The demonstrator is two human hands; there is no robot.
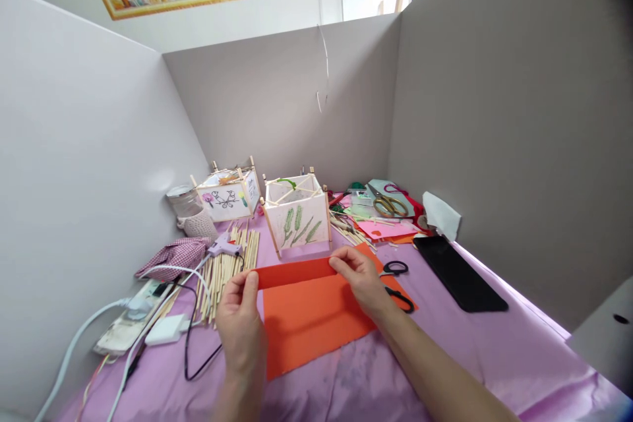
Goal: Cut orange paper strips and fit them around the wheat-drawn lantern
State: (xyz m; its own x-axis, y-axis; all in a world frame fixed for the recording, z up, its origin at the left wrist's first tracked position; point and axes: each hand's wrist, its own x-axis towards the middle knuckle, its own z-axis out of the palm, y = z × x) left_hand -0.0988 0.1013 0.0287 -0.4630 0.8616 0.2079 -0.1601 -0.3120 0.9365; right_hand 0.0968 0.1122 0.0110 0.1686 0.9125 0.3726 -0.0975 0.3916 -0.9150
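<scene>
A strip of orange paper (297, 271) is stretched between my two hands. My left hand (242, 316) pinches its left end between thumb and fingers. At the other end, my right hand (363, 283) pinches the strip's upper edge. Beneath lies a larger orange paper sheet (316, 323) on the purple cloth; whether the strip is joined to it I cannot tell. Black-handled scissors (408, 298) rest just right of my right hand, their blades mostly hidden behind it. Beyond the strip stands a white box with a stick frame (301, 221), painted with green plants.
Bundled wooden sticks (227, 277) and a lilac glue gun (225, 245) lie left, near cables and a white adapter (167, 330). A second painted box (225, 201) stands behind. Gold-handled scissors (390, 204), coloured papers and a black phone-like slab (459, 273) are at right. Grey panels enclose the table.
</scene>
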